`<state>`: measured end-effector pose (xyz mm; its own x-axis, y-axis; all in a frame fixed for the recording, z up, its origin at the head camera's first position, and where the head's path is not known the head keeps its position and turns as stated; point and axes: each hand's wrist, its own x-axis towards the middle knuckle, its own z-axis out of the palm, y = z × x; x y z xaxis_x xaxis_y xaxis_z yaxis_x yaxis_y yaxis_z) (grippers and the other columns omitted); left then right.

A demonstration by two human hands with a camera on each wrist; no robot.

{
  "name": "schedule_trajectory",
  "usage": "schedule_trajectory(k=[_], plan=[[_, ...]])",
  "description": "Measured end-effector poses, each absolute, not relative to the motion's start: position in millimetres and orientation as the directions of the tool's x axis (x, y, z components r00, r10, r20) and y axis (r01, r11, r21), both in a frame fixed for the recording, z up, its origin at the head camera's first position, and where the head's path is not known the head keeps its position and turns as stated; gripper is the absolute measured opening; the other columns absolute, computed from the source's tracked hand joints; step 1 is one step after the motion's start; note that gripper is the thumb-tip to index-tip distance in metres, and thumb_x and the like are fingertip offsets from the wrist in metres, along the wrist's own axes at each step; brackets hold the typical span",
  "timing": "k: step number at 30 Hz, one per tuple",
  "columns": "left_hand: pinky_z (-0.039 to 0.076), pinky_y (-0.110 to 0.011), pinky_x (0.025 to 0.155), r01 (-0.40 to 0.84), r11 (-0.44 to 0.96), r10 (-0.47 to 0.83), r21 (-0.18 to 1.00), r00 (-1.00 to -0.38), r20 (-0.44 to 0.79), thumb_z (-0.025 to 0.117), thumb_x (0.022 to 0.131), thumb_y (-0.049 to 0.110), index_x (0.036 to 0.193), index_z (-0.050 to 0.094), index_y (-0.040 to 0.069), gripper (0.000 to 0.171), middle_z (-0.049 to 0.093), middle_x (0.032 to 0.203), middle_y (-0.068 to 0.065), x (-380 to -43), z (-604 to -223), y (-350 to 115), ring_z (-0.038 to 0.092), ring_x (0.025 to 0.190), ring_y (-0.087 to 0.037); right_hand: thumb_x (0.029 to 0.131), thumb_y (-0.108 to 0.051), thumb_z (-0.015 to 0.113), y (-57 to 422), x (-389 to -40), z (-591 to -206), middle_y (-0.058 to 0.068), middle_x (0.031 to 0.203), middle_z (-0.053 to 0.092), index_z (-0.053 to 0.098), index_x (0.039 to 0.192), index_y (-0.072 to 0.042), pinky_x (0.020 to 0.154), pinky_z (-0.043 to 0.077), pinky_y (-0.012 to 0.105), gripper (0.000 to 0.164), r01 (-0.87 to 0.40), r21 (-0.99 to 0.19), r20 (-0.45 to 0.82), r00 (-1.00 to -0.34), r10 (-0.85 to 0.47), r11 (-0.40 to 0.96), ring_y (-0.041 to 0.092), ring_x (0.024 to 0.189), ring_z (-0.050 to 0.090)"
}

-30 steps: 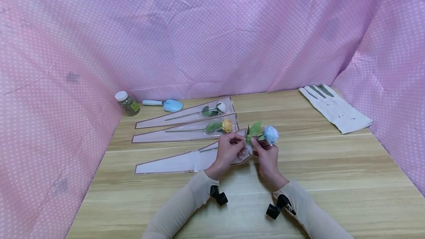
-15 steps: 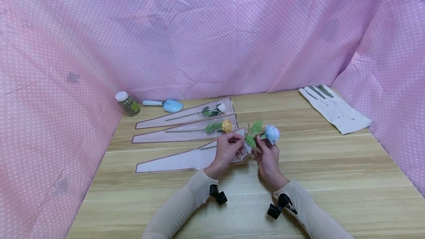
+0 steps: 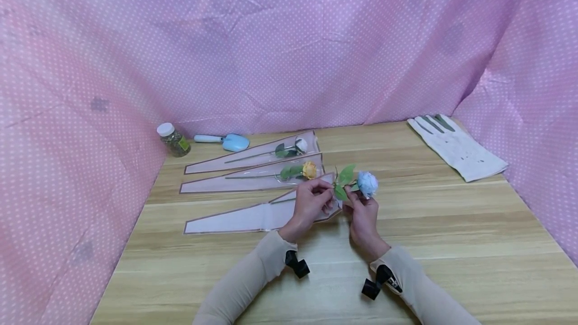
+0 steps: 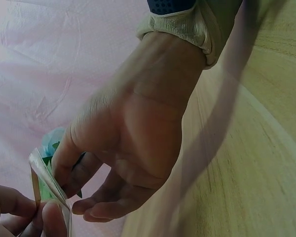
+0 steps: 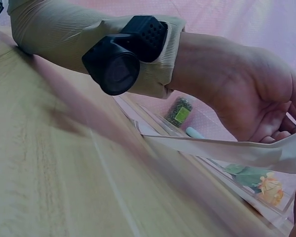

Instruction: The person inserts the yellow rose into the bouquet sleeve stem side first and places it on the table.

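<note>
A blue artificial flower (image 3: pixel 368 184) with green leaves (image 3: pixel 346 175) pokes out of the mouth of a clear, brown-edged flower sleeve (image 3: pixel 226 220). Part of its stem shows inside the sleeve. My left hand (image 3: pixel 310 208) pinches the sleeve's mouth beside the leaves; its fingertips are partly hidden. On the other side, my right hand (image 3: pixel 364 220) pinches the sleeve's edge under the bloom. The left wrist view shows the right fingers (image 4: pixel 19 210) on the sleeve rim, with the bloom (image 4: pixel 53 140) behind.
Two sleeved flowers lie beyond, one yellow (image 3: pixel 309 170) and one white (image 3: pixel 300 146). A blue hand trowel (image 3: pixel 235 142) and a white-lidded jar (image 3: pixel 175 142) stand at the back left. White gloves (image 3: pixel 465 152) lie at the back right. A pink dotted cloth (image 3: pixel 289 54) surrounds the wooden table (image 3: pixel 429 245).
My right thumb has come off the front leaf, which now hangs spread over the sleeve's mouth. The bloom has shifted only slightly. My left hand stays nearly in place.
</note>
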<state>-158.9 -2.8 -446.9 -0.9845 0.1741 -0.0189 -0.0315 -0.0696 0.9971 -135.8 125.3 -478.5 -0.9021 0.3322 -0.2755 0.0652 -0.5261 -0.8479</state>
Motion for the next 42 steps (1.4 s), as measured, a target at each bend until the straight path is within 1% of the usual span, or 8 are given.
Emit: schedule_trajectory(k=[6,13,17,22,27,30,36,42], plan=[[0.047,-0.02,0.044,-0.023,-0.055,0.178,0.998,-0.984,-0.013,0.063,0.088,-0.007,0.096,0.067,-0.015,0.012,0.066,0.076,-0.031,-159.3,-445.4,-2.2,0.055,0.05,-0.006,0.098,-0.01,0.061,124.1,-135.3,-479.2,-0.01,0.091,0.066,0.06,0.105,-0.017,0.065,0.05,0.02,0.01,0.06,-0.856,-0.263,-0.906,0.332,-0.514,0.001,0.075,0.06],[0.048,-0.02,0.045,-0.011,-0.057,0.188,0.998,-0.982,0.0,0.064,0.088,-0.006,0.097,0.067,-0.014,0.013,0.065,0.066,-0.008,-159.2,-444.8,-3.2,0.056,0.05,-0.007,0.097,-0.007,0.062,124.5,-134.4,-478.5,-0.011,0.09,0.066,0.061,0.104,-0.017,0.066,0.05,0.02,0.012,0.057,-0.86,-0.258,-0.906,0.336,-0.507,0.001,0.076,0.06],[0.048,-0.019,0.045,-0.017,-0.065,0.186,0.998,-0.982,-0.004,0.064,0.089,-0.005,0.098,0.068,-0.014,0.013,0.064,0.066,-0.001,-160.7,-444.8,-4.9,0.056,0.051,-0.007,0.096,-0.006,0.063,126.5,-135.3,-478.6,-0.012,0.091,0.07,0.064,0.103,-0.018,0.071,0.056,0.022,0.015,0.034,-0.865,-0.23,-0.914,0.336,-0.5,0.002,0.081,0.065],[0.048,-0.02,0.044,-0.007,-0.067,0.174,0.998,-0.985,0.004,0.064,0.088,-0.005,0.098,0.068,-0.014,0.013,0.066,0.067,-0.006,-162.1,-445.3,-6.0,0.056,0.049,-0.007,0.095,-0.004,0.064,127.8,-135.8,-478.6,-0.01,0.09,0.071,0.066,0.1,-0.018,0.073,0.06,0.026,0.015,0.006,-0.868,-0.197,-0.922,0.334,-0.497,0.003,0.084,0.069],[0.047,-0.018,0.044,0.037,-0.025,0.169,0.999,-0.985,0.041,0.064,0.089,-0.005,0.097,0.067,-0.015,0.013,0.067,0.073,-0.026,-160.9,-445.8,-4.7,0.054,0.048,-0.005,0.095,-0.003,0.063,127.3,-134.3,-478.6,-0.009,0.088,0.07,0.064,0.101,-0.017,0.07,0.058,0.023,0.015,0.011,-0.872,-0.196,-0.924,0.33,-0.489,0.003,0.08,0.064],[0.047,-0.017,0.045,0.047,0.008,0.167,0.999,-0.985,0.045,0.065,0.089,-0.004,0.096,0.068,-0.012,0.012,0.066,0.079,-0.033,-159.1,-445.5,-4.0,0.053,0.049,-0.005,0.096,-0.002,0.062,127.1,-133.6,-478.2,-0.009,0.089,0.069,0.063,0.102,-0.016,0.07,0.056,0.022,0.015,0.024,-0.879,-0.201,-0.924,0.324,-0.477,0.002,0.08,0.063],[0.045,-0.014,0.049,0.107,0.084,0.18,0.991,-0.98,0.091,0.067,0.089,-0.001,0.094,0.072,-0.007,0.009,0.068,0.084,-0.03,-156.6,-444.2,-2.9,0.054,0.053,-0.005,0.096,-0.001,0.06,126.9,-134.9,-478.1,-0.014,0.086,0.067,0.061,0.103,-0.015,0.068,0.053,0.019,0.015,0.059,-0.899,-0.211,-0.927,0.31,-0.434,0.0,0.079,0.062],[0.044,-0.015,0.047,0.177,0.082,0.216,0.981,-0.964,0.156,0.064,0.088,-0.006,0.091,0.072,-0.009,0.009,0.068,0.083,-0.032,-156.7,-445.3,-2.1,0.053,0.051,-0.005,0.095,-0.001,0.06,127.4,-135.7,-480.7,-0.016,0.084,0.066,0.061,0.101,-0.014,0.065,0.048,0.017,0.015,0.088,-0.905,-0.226,-0.929,0.294,-0.417,0.0,0.075,0.059]])
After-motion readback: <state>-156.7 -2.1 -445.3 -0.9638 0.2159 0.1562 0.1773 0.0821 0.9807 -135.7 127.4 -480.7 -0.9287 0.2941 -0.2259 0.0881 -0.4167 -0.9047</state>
